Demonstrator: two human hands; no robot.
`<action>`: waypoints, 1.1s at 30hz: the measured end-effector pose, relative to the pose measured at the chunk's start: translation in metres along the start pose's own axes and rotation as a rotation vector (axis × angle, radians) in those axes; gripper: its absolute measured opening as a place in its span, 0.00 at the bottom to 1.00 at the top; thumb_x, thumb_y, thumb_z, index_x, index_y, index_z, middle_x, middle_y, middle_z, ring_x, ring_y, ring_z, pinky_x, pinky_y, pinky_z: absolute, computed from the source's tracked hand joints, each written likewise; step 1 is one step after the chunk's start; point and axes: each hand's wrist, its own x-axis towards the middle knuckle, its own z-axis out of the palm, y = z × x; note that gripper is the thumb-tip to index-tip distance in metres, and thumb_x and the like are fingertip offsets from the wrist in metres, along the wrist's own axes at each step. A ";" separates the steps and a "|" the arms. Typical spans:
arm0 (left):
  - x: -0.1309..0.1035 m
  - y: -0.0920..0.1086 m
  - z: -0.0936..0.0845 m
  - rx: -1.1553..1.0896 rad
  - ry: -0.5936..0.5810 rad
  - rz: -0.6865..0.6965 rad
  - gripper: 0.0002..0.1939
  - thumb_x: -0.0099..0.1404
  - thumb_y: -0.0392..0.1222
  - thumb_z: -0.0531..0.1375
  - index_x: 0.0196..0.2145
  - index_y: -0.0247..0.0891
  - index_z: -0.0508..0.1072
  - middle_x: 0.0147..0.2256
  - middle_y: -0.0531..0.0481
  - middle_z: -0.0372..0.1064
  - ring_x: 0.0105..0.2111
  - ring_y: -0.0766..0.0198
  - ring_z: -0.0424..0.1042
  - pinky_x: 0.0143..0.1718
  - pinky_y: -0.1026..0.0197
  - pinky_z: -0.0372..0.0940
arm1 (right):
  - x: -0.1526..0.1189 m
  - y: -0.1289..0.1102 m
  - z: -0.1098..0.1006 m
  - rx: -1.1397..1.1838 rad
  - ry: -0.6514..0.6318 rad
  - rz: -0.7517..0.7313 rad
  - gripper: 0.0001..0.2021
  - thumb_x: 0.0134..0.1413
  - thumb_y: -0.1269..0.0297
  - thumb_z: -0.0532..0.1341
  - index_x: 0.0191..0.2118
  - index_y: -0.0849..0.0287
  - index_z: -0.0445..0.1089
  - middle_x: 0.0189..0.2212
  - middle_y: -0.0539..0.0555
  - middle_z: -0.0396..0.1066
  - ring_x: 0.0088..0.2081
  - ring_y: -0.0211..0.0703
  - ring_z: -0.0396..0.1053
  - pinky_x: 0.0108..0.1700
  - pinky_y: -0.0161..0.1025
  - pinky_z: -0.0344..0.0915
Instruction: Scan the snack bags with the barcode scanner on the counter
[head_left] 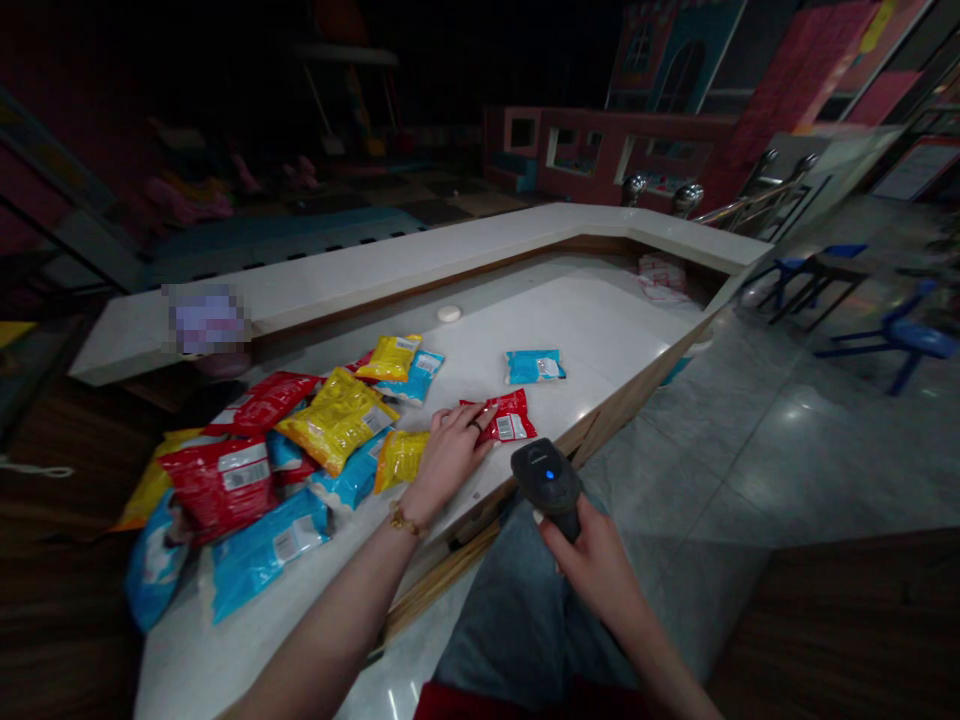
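Observation:
My left hand [450, 450] has its fingers on the left end of a small red snack bag [514, 418], which lies on the white counter with its barcode label facing up. Wrapped round the handle of a black barcode scanner [541, 478] with a lit blue light is my right hand [589, 555]. The scanner's head is just below the red bag. A small blue snack bag [535, 366] lies apart, beyond the red one. Left of my left hand is a heap of red, yellow and blue bags, among them a yellow bag [334, 420] and a large blue bag [270, 548].
The white counter [600, 300] has a raised ledge [420, 255] along its far side. A small white round object [449, 314] sits near that ledge, and a stacked bundle [661, 278] is in the far corner. Blue chairs [911, 335] stand on the floor at right.

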 end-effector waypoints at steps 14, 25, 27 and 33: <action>-0.001 0.005 0.000 -0.019 0.028 -0.035 0.27 0.84 0.42 0.66 0.77 0.42 0.81 0.75 0.36 0.78 0.75 0.41 0.76 0.79 0.38 0.64 | -0.001 0.000 0.000 -0.005 0.010 0.005 0.17 0.70 0.44 0.66 0.47 0.52 0.79 0.20 0.46 0.71 0.20 0.53 0.75 0.24 0.40 0.67; 0.015 -0.006 -0.011 -0.223 0.048 -0.132 0.26 0.86 0.42 0.63 0.76 0.45 0.81 0.72 0.41 0.82 0.70 0.44 0.81 0.77 0.38 0.70 | -0.003 -0.002 -0.008 -0.001 0.060 0.008 0.13 0.65 0.46 0.66 0.43 0.50 0.78 0.19 0.47 0.71 0.21 0.53 0.74 0.24 0.41 0.66; 0.028 -0.010 -0.018 -0.260 0.029 -0.186 0.26 0.86 0.43 0.62 0.76 0.45 0.81 0.68 0.41 0.86 0.65 0.45 0.85 0.73 0.41 0.74 | -0.003 -0.001 -0.010 0.002 0.080 0.002 0.13 0.65 0.46 0.66 0.42 0.49 0.77 0.19 0.47 0.72 0.21 0.53 0.73 0.24 0.41 0.66; 0.073 0.010 -0.026 -0.151 0.058 -0.158 0.27 0.85 0.39 0.61 0.77 0.48 0.80 0.73 0.41 0.81 0.73 0.43 0.79 0.82 0.35 0.65 | -0.003 0.006 -0.009 0.018 0.100 0.011 0.15 0.67 0.43 0.66 0.41 0.49 0.76 0.21 0.47 0.72 0.21 0.51 0.73 0.23 0.40 0.66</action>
